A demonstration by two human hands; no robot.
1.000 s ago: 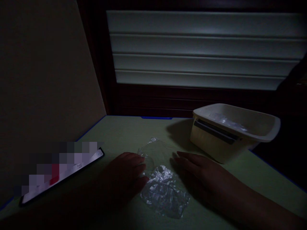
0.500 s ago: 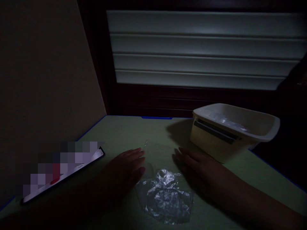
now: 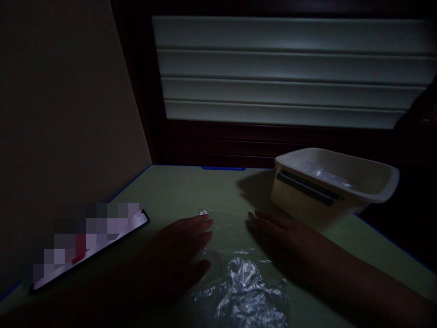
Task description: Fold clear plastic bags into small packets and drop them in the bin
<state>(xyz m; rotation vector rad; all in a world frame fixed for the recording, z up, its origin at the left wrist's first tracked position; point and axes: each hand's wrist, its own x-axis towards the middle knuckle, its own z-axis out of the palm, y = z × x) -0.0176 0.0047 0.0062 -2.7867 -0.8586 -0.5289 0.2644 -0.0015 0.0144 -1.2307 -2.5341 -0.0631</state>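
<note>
A clear, crinkled plastic bag point(image 3: 249, 291) lies on the pale green tabletop point(image 3: 177, 187), its lower part running out of the bottom of the view. My left hand point(image 3: 189, 243) rests at the bag's left edge, fingers stretched out and the fingertips on the thin film. On the other side, my right hand point(image 3: 280, 230) is held low with its fingers extended. It has nothing in it, and whether it touches the film I cannot tell. The room is dim, so the finger undersides are dark.
A cream plastic bin point(image 3: 307, 196) with clear plastic inside stands at the right edge. At the left lies a tablet-like device point(image 3: 136, 223) with a blurred-out screen. A wall and a slatted panel point(image 3: 273, 68) close off the left and back.
The bag has shifted toward me and its upper part lies flatter. My left hand has moved slightly right, its fingers a little more spread. My right hand has hardly moved.
</note>
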